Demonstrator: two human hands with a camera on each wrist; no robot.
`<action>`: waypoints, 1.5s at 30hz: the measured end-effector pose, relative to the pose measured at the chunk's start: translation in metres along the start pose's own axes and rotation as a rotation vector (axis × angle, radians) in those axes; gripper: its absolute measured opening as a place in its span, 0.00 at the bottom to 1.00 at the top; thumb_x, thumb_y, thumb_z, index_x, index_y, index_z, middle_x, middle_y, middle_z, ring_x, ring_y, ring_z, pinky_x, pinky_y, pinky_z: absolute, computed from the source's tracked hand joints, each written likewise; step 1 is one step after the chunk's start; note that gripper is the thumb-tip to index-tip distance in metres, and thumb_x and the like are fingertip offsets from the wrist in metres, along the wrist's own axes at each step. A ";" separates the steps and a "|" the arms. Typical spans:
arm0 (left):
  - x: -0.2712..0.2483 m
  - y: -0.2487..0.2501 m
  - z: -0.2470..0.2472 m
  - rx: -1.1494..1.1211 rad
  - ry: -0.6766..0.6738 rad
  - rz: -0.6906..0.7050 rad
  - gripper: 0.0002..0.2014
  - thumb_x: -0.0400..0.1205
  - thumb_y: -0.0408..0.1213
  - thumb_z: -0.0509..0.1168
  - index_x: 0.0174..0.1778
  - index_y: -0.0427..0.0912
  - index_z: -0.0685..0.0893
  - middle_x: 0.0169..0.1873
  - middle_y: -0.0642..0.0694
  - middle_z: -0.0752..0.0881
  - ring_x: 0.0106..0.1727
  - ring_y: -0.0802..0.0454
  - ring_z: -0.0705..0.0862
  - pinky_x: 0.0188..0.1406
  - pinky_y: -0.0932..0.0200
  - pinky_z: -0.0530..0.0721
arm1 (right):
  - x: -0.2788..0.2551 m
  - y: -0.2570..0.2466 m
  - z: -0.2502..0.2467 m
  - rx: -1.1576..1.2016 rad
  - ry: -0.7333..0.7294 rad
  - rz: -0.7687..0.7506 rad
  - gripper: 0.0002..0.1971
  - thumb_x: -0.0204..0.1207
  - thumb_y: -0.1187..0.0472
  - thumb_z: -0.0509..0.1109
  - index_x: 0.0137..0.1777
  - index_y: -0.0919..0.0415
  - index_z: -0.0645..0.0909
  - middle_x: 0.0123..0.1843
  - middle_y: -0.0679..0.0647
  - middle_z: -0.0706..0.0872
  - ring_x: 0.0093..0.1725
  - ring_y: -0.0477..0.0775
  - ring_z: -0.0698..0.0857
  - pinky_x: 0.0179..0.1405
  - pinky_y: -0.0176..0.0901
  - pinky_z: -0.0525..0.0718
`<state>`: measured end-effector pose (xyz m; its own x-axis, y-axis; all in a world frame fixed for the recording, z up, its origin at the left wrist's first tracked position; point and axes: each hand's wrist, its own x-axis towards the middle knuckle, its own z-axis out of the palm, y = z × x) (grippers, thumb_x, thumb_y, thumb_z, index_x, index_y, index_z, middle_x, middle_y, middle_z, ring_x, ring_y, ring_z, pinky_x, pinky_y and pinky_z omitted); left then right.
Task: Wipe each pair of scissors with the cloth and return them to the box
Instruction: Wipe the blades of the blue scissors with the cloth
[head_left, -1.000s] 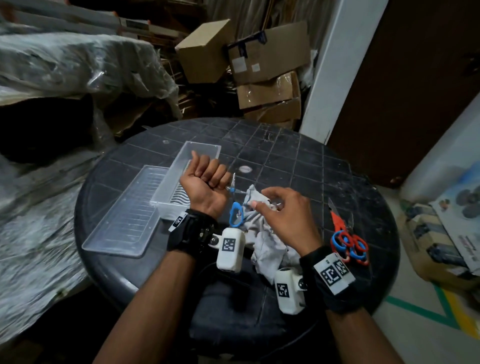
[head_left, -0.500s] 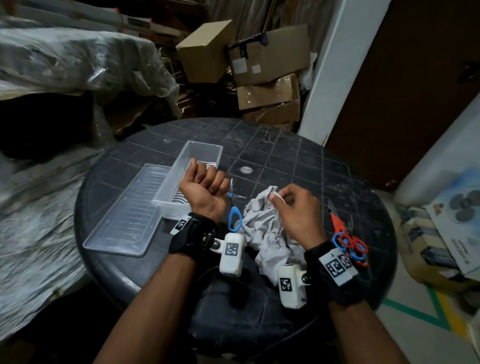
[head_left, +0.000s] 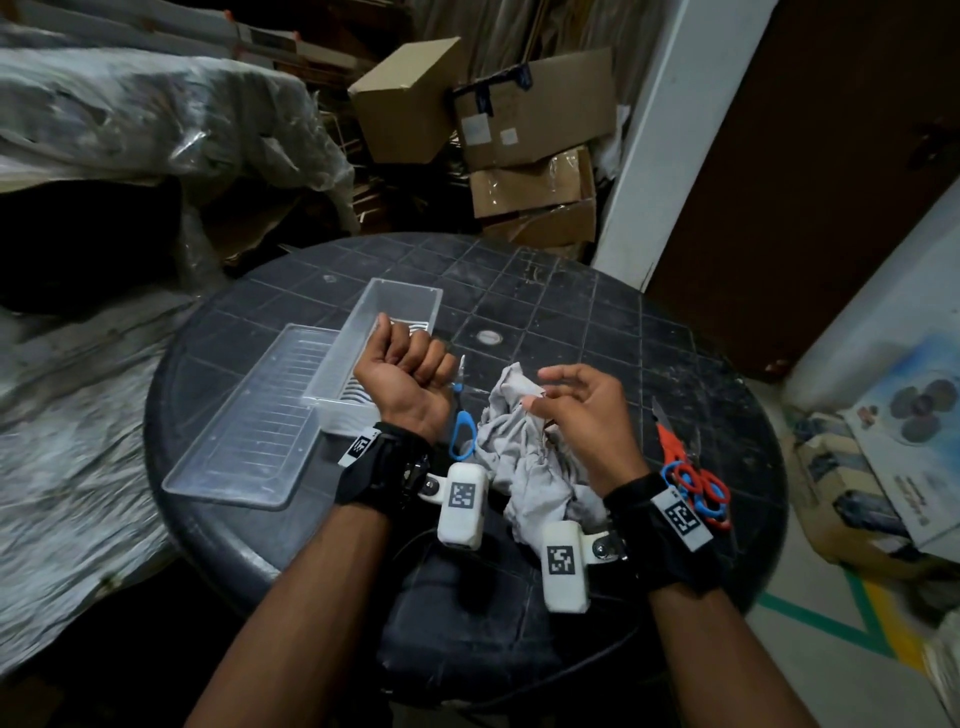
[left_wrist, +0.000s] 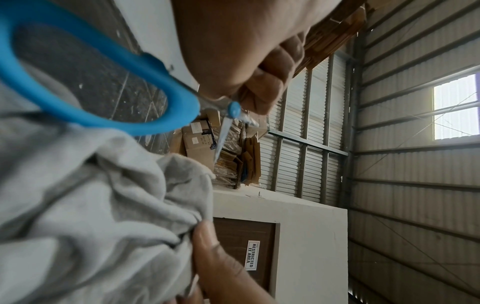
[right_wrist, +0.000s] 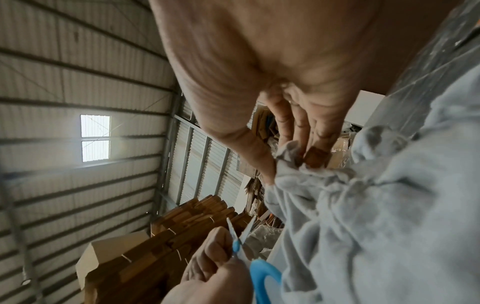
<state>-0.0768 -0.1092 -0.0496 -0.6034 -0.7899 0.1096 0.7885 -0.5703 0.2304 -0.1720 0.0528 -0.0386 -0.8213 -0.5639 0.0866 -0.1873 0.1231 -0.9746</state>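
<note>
the left hand (head_left: 402, 382) hides most of the blue scissors (head_left: 461, 423); only one handle loop and the blade tips show. the cloth (head_left: 524, 462) covers their other loop. near the tabletop's right edge, the right wrist band partly hides the red and blue scissors (head_left: 696, 480).

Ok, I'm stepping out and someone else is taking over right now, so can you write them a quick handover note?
Left hand: grips the blue-handled scissors near the pivot, blades up and slightly apart.
Right hand: pinches a fold of the grey cloth, apart from the blades.
The clear box sits behind the left hand, its lid beside it; no scissors show in the part of the box that is visible.
More scissors, orange and red-and-blue handled, lie on the table right of the right wrist.
Done: none boxed, as far as can be seen.
Left: wipe the held pair, box it, then the rest.
</note>
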 end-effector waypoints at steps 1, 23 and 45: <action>0.000 0.000 0.000 -0.003 -0.001 0.000 0.28 0.90 0.44 0.51 0.20 0.50 0.61 0.16 0.54 0.57 0.19 0.56 0.49 0.19 0.61 0.48 | 0.000 0.000 0.001 0.006 0.010 -0.017 0.13 0.71 0.69 0.84 0.53 0.60 0.89 0.44 0.55 0.91 0.43 0.49 0.89 0.49 0.46 0.90; -0.002 -0.003 0.002 0.032 0.016 0.011 0.26 0.90 0.43 0.53 0.22 0.50 0.59 0.17 0.54 0.57 0.17 0.58 0.53 0.17 0.62 0.50 | 0.000 -0.006 0.004 -0.515 -0.117 -0.257 0.15 0.77 0.68 0.71 0.55 0.46 0.90 0.48 0.45 0.88 0.34 0.38 0.82 0.33 0.33 0.78; -0.012 -0.010 0.011 -0.031 0.060 0.087 0.25 0.91 0.45 0.52 0.26 0.51 0.55 0.16 0.54 0.57 0.20 0.55 0.48 0.18 0.62 0.49 | -0.021 -0.007 0.036 -0.097 0.007 -0.399 0.07 0.71 0.65 0.86 0.47 0.58 0.93 0.44 0.46 0.93 0.43 0.43 0.92 0.43 0.36 0.90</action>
<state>-0.0788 -0.0920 -0.0422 -0.5246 -0.8484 0.0701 0.8417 -0.5046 0.1922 -0.1343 0.0342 -0.0411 -0.6773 -0.5776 0.4557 -0.5419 -0.0273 -0.8400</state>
